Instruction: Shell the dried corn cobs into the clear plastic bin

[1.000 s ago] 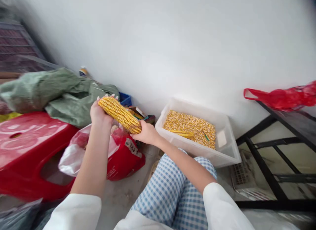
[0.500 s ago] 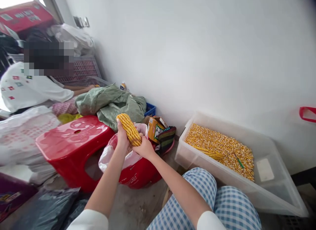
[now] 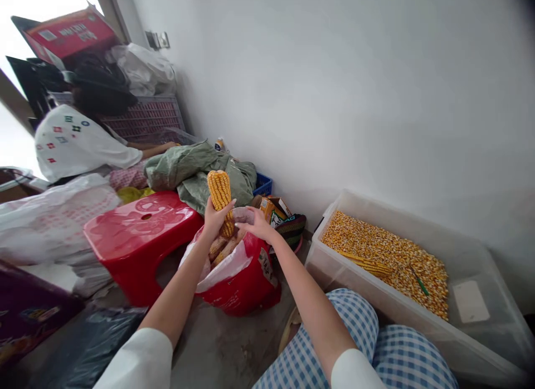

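Observation:
My left hand (image 3: 216, 217) grips a yellow corn cob (image 3: 220, 195) near its lower end and holds it almost upright. It hovers over a red plastic bag (image 3: 244, 277) that holds more cobs (image 3: 221, 249). My right hand (image 3: 258, 225) is beside the cob's base with its fingers spread, just above the bag's mouth, holding nothing. To the right, on the floor against the wall, a clear plastic bin (image 3: 472, 344) holds loose corn kernels (image 3: 376, 252), a cob and a green-handled tool (image 3: 419, 283).
A red plastic stool (image 3: 137, 233) stands left of the bag, with a green sack (image 3: 184, 166) behind it. Another person in a white shirt (image 3: 75, 144) sits at the far left. Small boxes (image 3: 271, 209) and a blue crate (image 3: 262, 184) line the wall. My checked trousers (image 3: 368, 344) fill the bottom.
The view swung left. The cob went from slanted, held by both hands, to nearly upright in my left hand alone. My right hand let go and opened.

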